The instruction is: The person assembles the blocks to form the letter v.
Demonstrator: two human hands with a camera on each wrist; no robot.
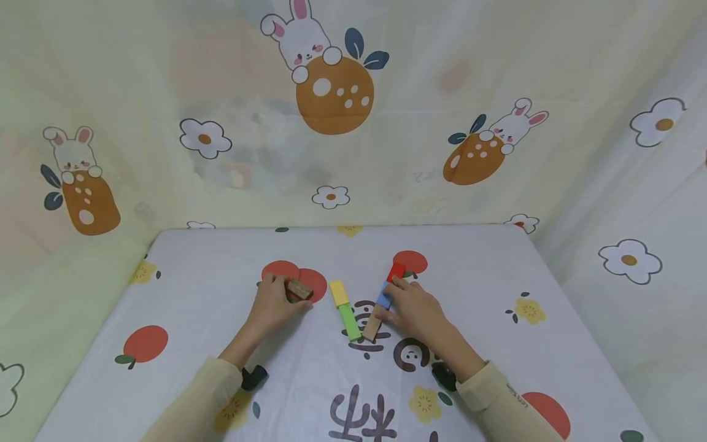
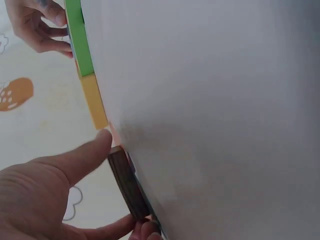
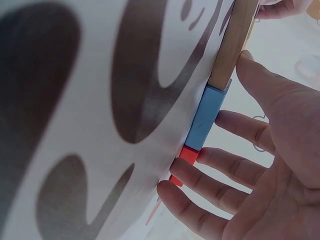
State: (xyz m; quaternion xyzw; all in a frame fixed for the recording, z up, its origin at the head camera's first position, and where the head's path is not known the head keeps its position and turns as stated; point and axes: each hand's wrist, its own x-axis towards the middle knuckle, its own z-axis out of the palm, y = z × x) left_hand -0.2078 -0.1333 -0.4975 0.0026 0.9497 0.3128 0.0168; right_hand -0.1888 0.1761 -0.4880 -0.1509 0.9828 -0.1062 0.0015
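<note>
My left hand (image 1: 274, 308) holds a dark brown wooden block (image 1: 299, 289) between thumb and fingers, over the printed red fruits. In the left wrist view the thumb lies at one end of this block (image 2: 129, 184) and the fingertips at the other. My right hand (image 1: 418, 312) rests along a slanted row of a red block (image 1: 396, 271), a blue block (image 1: 383, 299) and a tan wooden block (image 1: 372, 325). Its thumb is at the tan block, its fairly straight fingers beside the blue and red ones. Between the hands, a yellow block (image 1: 339, 293) and a green block (image 1: 349, 322) lie end to end.
The two rows form a V, with the green and tan ends close together nearest me. A white printed cloth (image 1: 193, 294) covers the table, and a patterned curtain (image 1: 409, 166) hangs behind it and at both sides. Dark straps (image 1: 254, 377) show at the wrists.
</note>
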